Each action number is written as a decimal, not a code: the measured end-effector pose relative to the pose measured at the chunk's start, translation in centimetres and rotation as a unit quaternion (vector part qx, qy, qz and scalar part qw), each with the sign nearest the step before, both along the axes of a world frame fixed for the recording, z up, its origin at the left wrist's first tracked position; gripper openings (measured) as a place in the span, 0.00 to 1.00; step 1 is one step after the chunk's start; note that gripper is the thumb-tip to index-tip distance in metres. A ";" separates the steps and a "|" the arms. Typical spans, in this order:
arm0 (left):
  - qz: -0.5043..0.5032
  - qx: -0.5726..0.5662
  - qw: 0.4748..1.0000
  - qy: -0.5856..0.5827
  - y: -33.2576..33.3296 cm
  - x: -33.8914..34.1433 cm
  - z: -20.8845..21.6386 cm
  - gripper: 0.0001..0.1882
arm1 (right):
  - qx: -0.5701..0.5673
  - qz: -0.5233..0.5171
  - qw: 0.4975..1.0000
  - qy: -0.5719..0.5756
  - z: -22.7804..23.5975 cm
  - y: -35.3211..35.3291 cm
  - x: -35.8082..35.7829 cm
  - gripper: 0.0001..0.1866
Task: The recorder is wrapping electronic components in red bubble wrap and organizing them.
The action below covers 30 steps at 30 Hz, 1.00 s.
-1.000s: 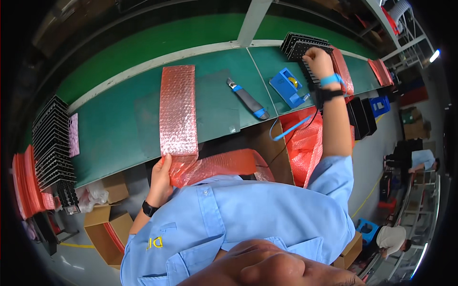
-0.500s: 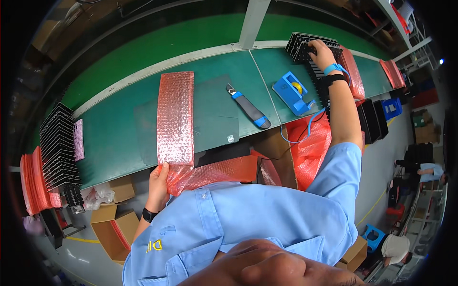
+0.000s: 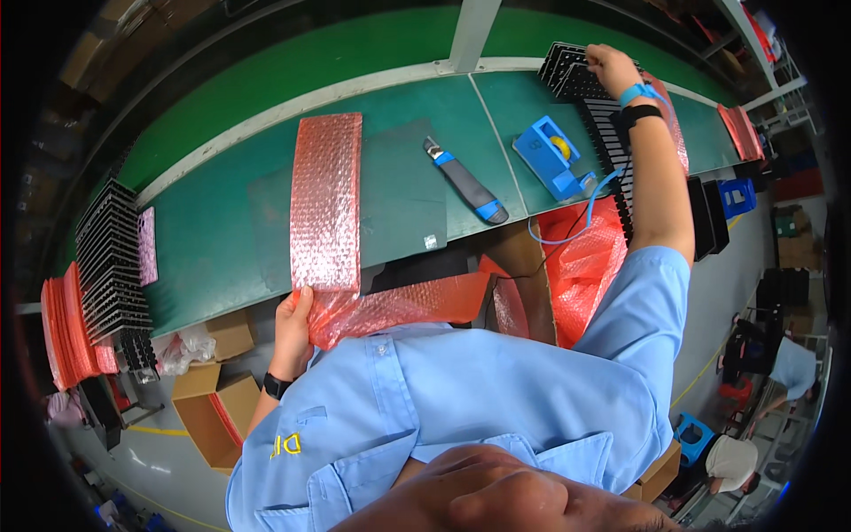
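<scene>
In the head view, the left hand [image 3: 292, 326] pinches the lower end of a shiny, dimpled red bubble-wrap strip [image 3: 326, 199] lying flat on the smooth green table [image 3: 208, 239]. The right hand [image 3: 613, 71], fingers curled, is at thin, perforated black plates [image 3: 566, 74]; whether it grips one, I cannot tell.

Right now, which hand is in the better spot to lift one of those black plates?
Probably the right hand: it is up at the black plates, though whether it grips one is unclear. The left hand is well away from them, holding the red bubble wrap.
</scene>
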<state>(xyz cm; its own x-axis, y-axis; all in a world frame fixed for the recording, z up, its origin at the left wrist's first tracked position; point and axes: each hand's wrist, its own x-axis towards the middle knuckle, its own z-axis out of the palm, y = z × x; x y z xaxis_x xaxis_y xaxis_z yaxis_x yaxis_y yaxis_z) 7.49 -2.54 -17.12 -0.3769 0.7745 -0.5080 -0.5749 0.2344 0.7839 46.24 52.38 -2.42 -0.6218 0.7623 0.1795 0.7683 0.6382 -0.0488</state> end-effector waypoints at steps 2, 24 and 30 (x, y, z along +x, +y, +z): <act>-0.006 0.008 1.000 0.006 0.1 -0.2 0.0 0.16 | 0.028 0.053 0.998 -0.027 1.1 0.0 -0.6 0.14; 0.000 0.026 1.000 0.010 -0.3 -0.7 -0.5 0.16 | 0.078 0.015 0.997 -0.004 -0.1 -1.0 -1.0 0.09; 0.010 0.002 1.000 0.025 -0.3 -0.8 -0.3 0.14 | -0.011 0.039 0.998 -0.050 2.4 -0.1 -0.4 0.11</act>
